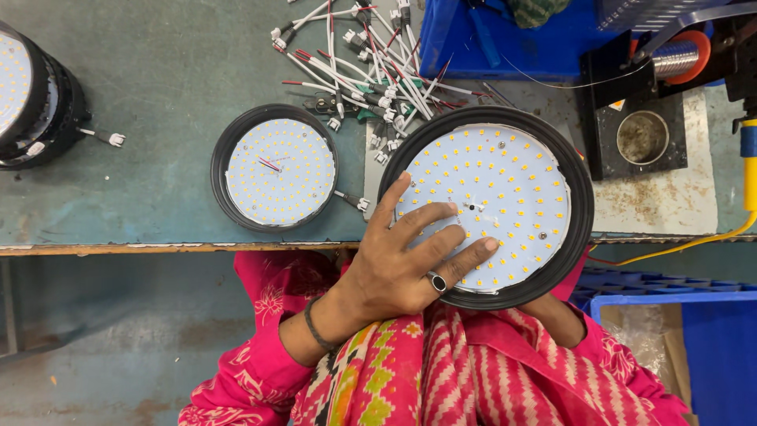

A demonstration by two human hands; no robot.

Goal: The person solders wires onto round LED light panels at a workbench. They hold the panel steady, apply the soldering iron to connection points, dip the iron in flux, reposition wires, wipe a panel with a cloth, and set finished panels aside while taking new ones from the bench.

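Left hand [394,272] lay flat, fingers spread wide, pressing on the white LED board of the big round lamp [505,207]; no closed grip, just palm and fingertips on the board face. Right hand was under the lamp, hidden behind its black rim; only the forearm showed, so I couldn't tell its grip. The lamp sat tilted over the lap at the near edge of the desk [158,95]. Just left of it, a smaller round LED lamp [276,167] lay face up on the desk. Behind both, a heap of white and red connector leads [371,55]. Far left, a stack of black lamps [31,95]. Right side: solder spool [678,57], small metal pot [642,136], blue crate [694,315].
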